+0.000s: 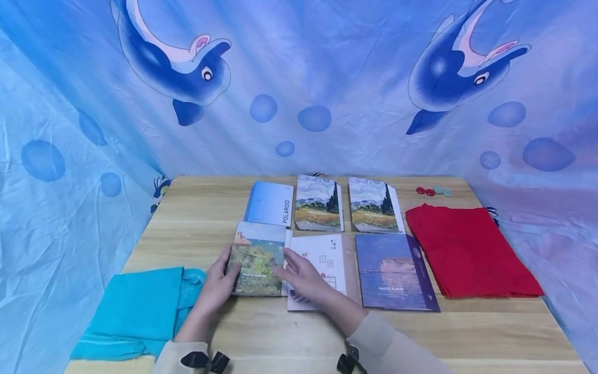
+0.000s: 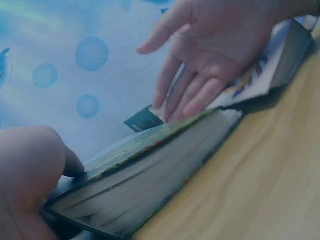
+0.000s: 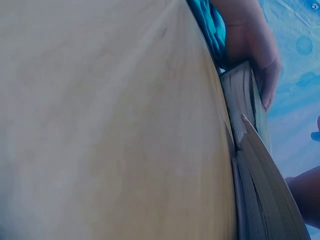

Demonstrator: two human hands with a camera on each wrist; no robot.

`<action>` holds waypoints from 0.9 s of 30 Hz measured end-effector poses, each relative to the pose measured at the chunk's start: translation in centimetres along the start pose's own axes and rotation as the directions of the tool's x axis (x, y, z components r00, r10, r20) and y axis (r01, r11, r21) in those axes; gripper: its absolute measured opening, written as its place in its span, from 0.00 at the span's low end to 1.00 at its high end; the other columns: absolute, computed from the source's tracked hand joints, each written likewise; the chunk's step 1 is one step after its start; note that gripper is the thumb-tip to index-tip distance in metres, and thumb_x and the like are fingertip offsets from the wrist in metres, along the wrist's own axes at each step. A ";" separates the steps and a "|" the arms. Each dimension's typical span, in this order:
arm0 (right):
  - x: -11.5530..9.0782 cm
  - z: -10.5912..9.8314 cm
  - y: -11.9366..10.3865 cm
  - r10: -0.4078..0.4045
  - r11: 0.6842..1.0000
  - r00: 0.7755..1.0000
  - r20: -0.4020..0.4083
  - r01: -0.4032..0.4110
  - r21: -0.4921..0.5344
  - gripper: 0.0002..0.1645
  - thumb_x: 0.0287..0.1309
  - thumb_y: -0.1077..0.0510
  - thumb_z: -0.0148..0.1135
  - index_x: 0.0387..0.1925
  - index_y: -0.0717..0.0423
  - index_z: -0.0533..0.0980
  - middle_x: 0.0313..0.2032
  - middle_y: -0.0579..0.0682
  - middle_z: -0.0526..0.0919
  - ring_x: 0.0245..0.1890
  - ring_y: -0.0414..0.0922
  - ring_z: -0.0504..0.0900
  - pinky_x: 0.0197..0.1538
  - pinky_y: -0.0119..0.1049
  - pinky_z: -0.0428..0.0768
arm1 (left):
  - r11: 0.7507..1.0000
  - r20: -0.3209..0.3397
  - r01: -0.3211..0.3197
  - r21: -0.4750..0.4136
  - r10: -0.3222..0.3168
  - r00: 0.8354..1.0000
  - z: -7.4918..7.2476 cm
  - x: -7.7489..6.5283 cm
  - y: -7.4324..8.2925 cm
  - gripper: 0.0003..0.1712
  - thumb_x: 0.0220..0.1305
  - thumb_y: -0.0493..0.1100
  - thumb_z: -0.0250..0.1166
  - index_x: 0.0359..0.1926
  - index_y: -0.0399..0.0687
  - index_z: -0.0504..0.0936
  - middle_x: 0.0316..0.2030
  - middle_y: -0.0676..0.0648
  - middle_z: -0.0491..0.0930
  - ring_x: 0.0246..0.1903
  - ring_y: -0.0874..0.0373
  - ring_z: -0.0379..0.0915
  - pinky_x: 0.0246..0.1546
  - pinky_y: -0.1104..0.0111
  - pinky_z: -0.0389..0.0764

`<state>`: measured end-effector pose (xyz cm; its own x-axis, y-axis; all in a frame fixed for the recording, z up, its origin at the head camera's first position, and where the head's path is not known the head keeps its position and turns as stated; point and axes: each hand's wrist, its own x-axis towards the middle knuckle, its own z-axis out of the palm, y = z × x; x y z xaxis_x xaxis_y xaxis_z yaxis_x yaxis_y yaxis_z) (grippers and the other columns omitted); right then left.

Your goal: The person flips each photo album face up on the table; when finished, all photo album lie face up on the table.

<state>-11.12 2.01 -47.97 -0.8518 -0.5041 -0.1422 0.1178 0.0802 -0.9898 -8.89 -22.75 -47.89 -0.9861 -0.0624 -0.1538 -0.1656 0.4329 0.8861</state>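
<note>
A photo album [image 1: 256,254] with a green garden painting on its cover lies at the front left of a group of albums. My left hand [image 1: 221,272] grips its left edge, thumb on the cover; in the left wrist view its thick page block [image 2: 150,185] shows. My right hand [image 1: 303,275] is at the album's right edge, its fingers [image 2: 192,92] fairly straight in the left wrist view; I cannot tell how firmly they touch. Below the right hand and forearm lies a white album [image 1: 322,249] with line drawings, partly covered.
Behind are a blue POLAROID album [image 1: 270,202] and two landscape-painting albums [image 1: 317,202]. A purple seascape album [image 1: 390,270] lies to the right. Folded teal cloth [image 1: 135,306] is at left, red cloth [image 1: 472,249] at right, small red and green discs [image 1: 430,192] behind it.
</note>
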 end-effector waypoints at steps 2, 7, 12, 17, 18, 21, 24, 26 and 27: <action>0.1 -0.2 -0.1 0.008 1.000 1.000 -0.005 -0.008 0.018 0.46 0.72 0.48 0.58 0.78 0.65 0.50 0.77 0.61 0.54 0.76 0.56 0.56 0.75 0.47 0.56 | 0.999 -0.048 -0.027 0.032 0.029 0.998 -0.1 0.1 0.0 0.36 0.79 0.44 0.53 0.80 0.39 0.50 0.78 0.37 0.51 0.77 0.43 0.45 0.75 0.50 0.51; -0.2 -1.0 -0.6 0.014 0.998 0.999 -0.045 -0.012 0.054 0.41 0.73 0.50 0.58 0.76 0.65 0.55 0.74 0.62 0.61 0.74 0.58 0.61 0.75 0.52 0.58 | 0.989 -0.116 -0.090 0.113 0.103 0.988 -0.5 0.3 0.1 0.38 0.77 0.47 0.57 0.78 0.38 0.54 0.76 0.35 0.55 0.75 0.40 0.51 0.74 0.48 0.57; -0.7 -2.5 -1.4 -0.041 0.999 0.992 -0.119 0.043 0.008 0.41 0.72 0.48 0.59 0.75 0.65 0.58 0.73 0.61 0.64 0.72 0.58 0.64 0.73 0.52 0.62 | 0.958 -0.168 -0.204 0.199 0.239 0.956 -0.2 0.4 1.3 0.38 0.76 0.47 0.59 0.78 0.37 0.55 0.76 0.33 0.54 0.75 0.37 0.49 0.74 0.43 0.52; -1.4 -4.3 -2.0 -0.095 0.995 0.964 -0.246 0.082 -0.064 0.39 0.70 0.51 0.61 0.74 0.62 0.61 0.73 0.59 0.66 0.72 0.56 0.65 0.73 0.50 0.62 | 0.934 -0.165 -0.318 0.165 0.344 0.924 1.6 0.9 2.7 0.38 0.75 0.45 0.60 0.77 0.37 0.57 0.76 0.34 0.56 0.75 0.37 0.50 0.73 0.42 0.52; -1.6 -4.6 -2.0 -0.107 0.993 0.957 -0.271 0.089 -0.077 0.38 0.70 0.52 0.62 0.74 0.62 0.62 0.72 0.59 0.66 0.73 0.56 0.64 0.73 0.49 0.62 | 0.932 -0.154 -0.327 0.158 0.350 0.924 2.0 1.0 2.9 0.38 0.75 0.46 0.60 0.77 0.38 0.57 0.76 0.34 0.55 0.75 0.37 0.50 0.73 0.42 0.52; -2.1 -5.5 -2.0 -0.131 0.990 0.934 -0.332 0.109 -0.084 0.37 0.69 0.55 0.63 0.74 0.61 0.62 0.73 0.60 0.65 0.73 0.56 0.63 0.74 0.48 0.61 | 0.929 -0.123 -0.334 0.156 0.354 0.927 3.5 0.9 3.5 0.37 0.75 0.47 0.59 0.77 0.38 0.58 0.76 0.36 0.55 0.75 0.38 0.49 0.73 0.42 0.52; -2.5 -6.4 -1.7 -0.172 0.984 0.912 -0.372 0.139 -0.113 0.37 0.69 0.58 0.63 0.74 0.63 0.62 0.73 0.63 0.63 0.74 0.58 0.61 0.75 0.50 0.59 | 0.929 -0.094 -0.341 0.146 0.356 0.930 5.0 0.8 3.7 0.37 0.75 0.48 0.59 0.77 0.39 0.59 0.76 0.37 0.56 0.75 0.39 0.50 0.73 0.42 0.52; -2.9 -7.0 -1.5 -0.179 0.982 0.900 -0.397 0.138 -0.129 0.38 0.69 0.58 0.63 0.74 0.63 0.61 0.74 0.63 0.61 0.74 0.59 0.59 0.75 0.50 0.58 | 0.929 -0.072 -0.347 0.129 0.358 0.931 5.9 0.7 3.8 0.37 0.75 0.48 0.59 0.77 0.39 0.59 0.77 0.38 0.55 0.75 0.40 0.50 0.73 0.43 0.52; -3.1 -7.2 -1.3 -0.181 0.981 0.895 -0.408 0.134 -0.140 0.39 0.69 0.58 0.63 0.74 0.64 0.60 0.74 0.64 0.61 0.75 0.60 0.58 0.75 0.51 0.57 | 0.929 -0.061 -0.350 0.119 0.358 0.932 6.4 0.7 3.9 0.38 0.75 0.49 0.59 0.77 0.40 0.58 0.77 0.38 0.54 0.76 0.40 0.49 0.73 0.42 0.52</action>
<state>-12.36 9.69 -46.21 -0.9918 -0.1151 0.0551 -0.0701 0.1310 -0.9889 -10.11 -15.38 -47.36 -0.9787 0.0418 0.2011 0.1922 0.5310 0.8253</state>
